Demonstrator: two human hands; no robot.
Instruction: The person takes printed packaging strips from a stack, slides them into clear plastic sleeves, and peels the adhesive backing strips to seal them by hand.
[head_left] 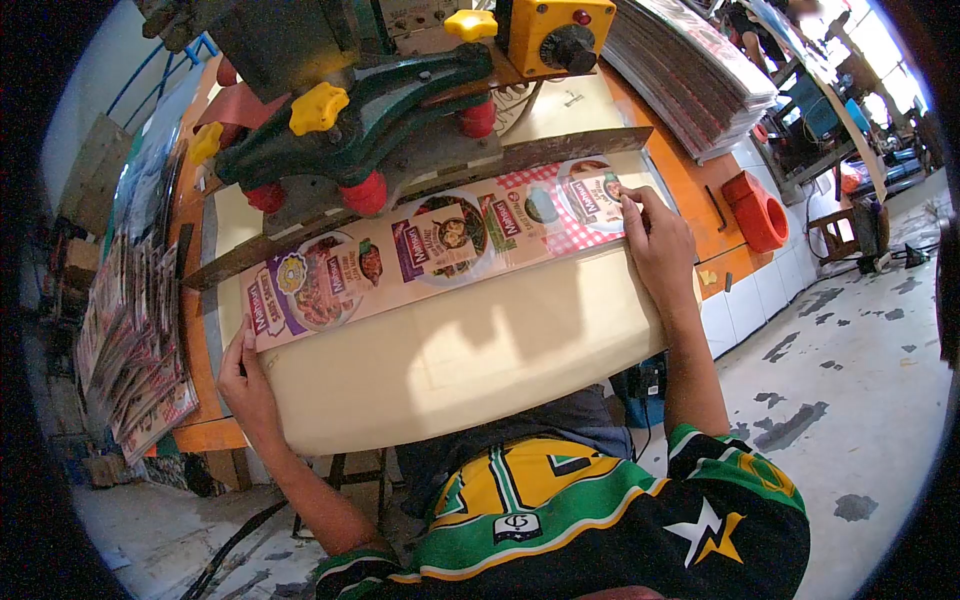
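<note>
A long printed strip [400, 250] with food pictures lies on a pale board [450, 350], its far edge along a dark metal bar [560, 148]. At the strip's left end, my left hand [247, 382] touches the edge with its fingers together. My right hand [657, 240] pinches the strip's right end between thumb and fingers. Above the bar stands a green machine frame [400, 110] with yellow knobs and red feet.
Stacked printed sheets [690, 75] lie at the upper right, and a leaning pile [135, 350] is at the left. A red holder [755, 212] and a hex key [716, 208] rest on the right side. A yellow control box [556, 38] is at the top.
</note>
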